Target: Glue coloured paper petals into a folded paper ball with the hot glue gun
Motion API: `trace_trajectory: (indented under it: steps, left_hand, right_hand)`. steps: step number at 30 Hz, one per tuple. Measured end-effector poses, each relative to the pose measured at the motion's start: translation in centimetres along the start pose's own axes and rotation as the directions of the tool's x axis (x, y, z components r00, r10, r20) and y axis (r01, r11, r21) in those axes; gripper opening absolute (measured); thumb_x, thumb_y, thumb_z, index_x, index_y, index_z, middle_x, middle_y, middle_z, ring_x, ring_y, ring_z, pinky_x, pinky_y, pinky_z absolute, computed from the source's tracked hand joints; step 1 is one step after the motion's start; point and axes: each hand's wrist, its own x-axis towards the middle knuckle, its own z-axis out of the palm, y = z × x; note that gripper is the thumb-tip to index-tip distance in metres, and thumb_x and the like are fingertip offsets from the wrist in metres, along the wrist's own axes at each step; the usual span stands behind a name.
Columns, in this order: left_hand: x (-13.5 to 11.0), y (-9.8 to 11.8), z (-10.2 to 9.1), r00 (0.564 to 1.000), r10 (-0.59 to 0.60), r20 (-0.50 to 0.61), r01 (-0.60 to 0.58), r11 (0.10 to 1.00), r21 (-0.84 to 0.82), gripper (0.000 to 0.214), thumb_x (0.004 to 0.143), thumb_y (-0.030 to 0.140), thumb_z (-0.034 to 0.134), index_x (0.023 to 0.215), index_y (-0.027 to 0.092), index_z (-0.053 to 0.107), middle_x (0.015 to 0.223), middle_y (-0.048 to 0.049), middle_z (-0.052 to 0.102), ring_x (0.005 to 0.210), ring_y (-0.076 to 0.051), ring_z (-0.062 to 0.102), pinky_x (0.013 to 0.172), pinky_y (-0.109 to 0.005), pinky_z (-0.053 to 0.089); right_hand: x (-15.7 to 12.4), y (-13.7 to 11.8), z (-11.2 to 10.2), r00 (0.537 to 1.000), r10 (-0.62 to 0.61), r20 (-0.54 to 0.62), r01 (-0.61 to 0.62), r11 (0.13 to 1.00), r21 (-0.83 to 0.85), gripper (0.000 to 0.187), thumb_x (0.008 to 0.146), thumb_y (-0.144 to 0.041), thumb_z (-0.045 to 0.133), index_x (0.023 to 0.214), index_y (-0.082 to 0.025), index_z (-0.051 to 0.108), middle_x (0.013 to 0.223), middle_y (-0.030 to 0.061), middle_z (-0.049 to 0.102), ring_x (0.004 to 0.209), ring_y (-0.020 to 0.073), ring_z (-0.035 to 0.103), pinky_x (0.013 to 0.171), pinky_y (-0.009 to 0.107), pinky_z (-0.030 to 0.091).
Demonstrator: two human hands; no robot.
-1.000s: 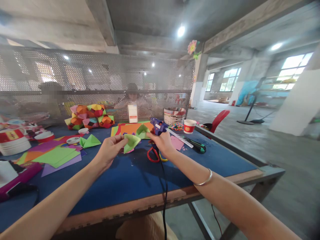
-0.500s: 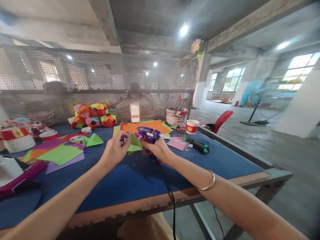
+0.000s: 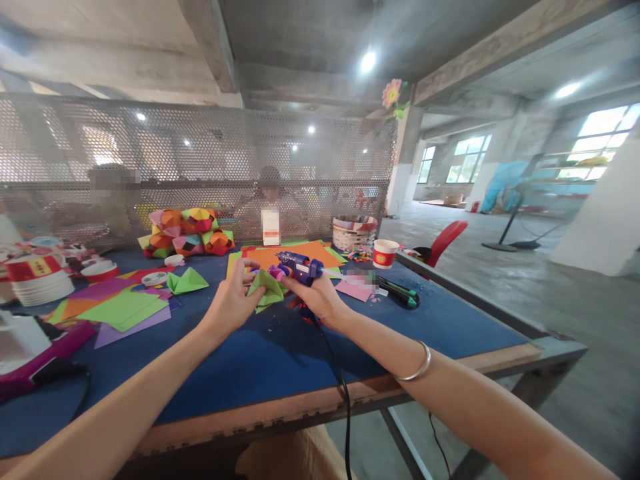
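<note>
My left hand (image 3: 239, 293) is closed on a folded paper piece (image 3: 269, 291), olive green in front with purple behind it. In my right hand (image 3: 320, 295) is a dark blue glue gun (image 3: 300, 267), its nozzle pointing left above the folded piece. A glue stick sticks out of the gun's back end, and its black cord drops over the table's front edge. Some right-hand fingers are hidden behind the gun, close to the paper. Left of my left hand a bright green folded paper piece (image 3: 187, 283) stands on the blue table.
Green paper sheets (image 3: 125, 310) lie at left, near a purple tool (image 3: 47, 360). Behind are colourful paper balls (image 3: 187, 231), orange sheets (image 3: 295, 256), a phone (image 3: 271, 227), a basket (image 3: 355, 233) and a paper cup (image 3: 385, 254). A box cutter (image 3: 400, 292) lies right. People sit behind the mesh.
My left fingers have loosened and lifted slightly at the top, and the green folded paper has tilted a little. The glue gun has shifted slightly to the right.
</note>
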Motion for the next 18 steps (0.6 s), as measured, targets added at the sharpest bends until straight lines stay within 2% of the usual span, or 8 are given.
trace_trajectory:
  steps: [3,5,8,11,14,18]
  left_hand:
    - [-0.03,-0.01,0.00,0.999,-0.013,-0.034,0.013,1.000,0.001,0.059,0.067,0.033,0.070,0.122,0.019,0.056,0.096,-0.0071,0.076,0.066,-0.021,0.072,0.064,-0.034,0.058]
    - [-0.09,0.18,0.01,0.997,0.011,-0.071,-0.007,0.998,0.060,0.057,0.067,0.032,0.067,0.122,0.018,0.061,0.098,-0.0070,0.076,0.072,-0.021,0.073,0.067,-0.033,0.057]
    - [-0.22,0.45,0.10,0.991,0.089,-0.095,-0.073,0.983,0.167,0.034,0.068,0.028,0.060,0.098,0.019,0.073,0.094,-0.0054,0.076,0.083,-0.023,0.072,0.074,-0.031,0.057]
    - [-0.28,0.43,0.24,0.991,0.101,-0.085,-0.085,0.980,0.180,0.018,0.069,0.029,0.058,0.077,0.020,0.071,0.079,-0.0027,0.073,0.074,-0.021,0.069,0.071,-0.030,0.055]
    - [-0.19,0.12,0.29,0.996,0.043,-0.073,-0.032,0.990,0.136,0.017,0.069,0.033,0.060,0.075,0.020,0.068,0.070,-0.0012,0.071,0.064,-0.019,0.066,0.062,-0.029,0.052]
    - [0.08,-0.38,0.18,0.997,0.000,-0.083,0.010,0.992,0.126,0.019,0.067,0.038,0.064,0.071,0.020,0.068,0.064,-0.0007,0.069,0.061,-0.019,0.062,0.059,-0.028,0.047]
  right_hand:
    - [-0.10,-0.21,0.14,1.000,0.004,0.008,-0.005,1.000,0.022,0.046,0.069,-0.049,0.083,0.100,-0.018,0.070,0.082,0.0028,0.070,0.067,0.0160,0.064,0.049,0.025,0.056]
    - [-0.18,-0.24,0.14,0.999,0.003,0.034,-0.005,0.999,0.036,0.043,0.067,-0.044,0.085,0.098,-0.018,0.071,0.082,0.0022,0.070,0.067,0.0155,0.064,0.051,0.025,0.057]
    - [-0.23,-0.14,0.07,0.998,0.028,0.057,-0.031,0.999,0.044,0.038,0.062,-0.039,0.088,0.089,-0.017,0.072,0.079,0.0020,0.070,0.066,0.0155,0.063,0.055,0.028,0.058]
    - [-0.23,-0.19,0.07,0.997,0.061,0.038,-0.064,0.996,0.061,0.039,0.057,-0.041,0.091,0.079,-0.017,0.071,0.077,0.0019,0.071,0.065,0.0162,0.063,0.059,0.031,0.059]
    - [-0.25,-0.53,0.17,0.995,0.100,0.025,-0.102,0.989,0.107,0.042,0.049,-0.041,0.095,0.072,-0.018,0.067,0.073,0.0007,0.069,0.063,0.0152,0.062,0.059,0.030,0.059]
    - [-0.26,-0.89,0.31,0.991,0.130,0.031,-0.133,0.980,0.148,0.045,0.044,-0.038,0.097,0.068,-0.018,0.065,0.070,-0.0011,0.066,0.064,0.0141,0.060,0.056,0.027,0.058]
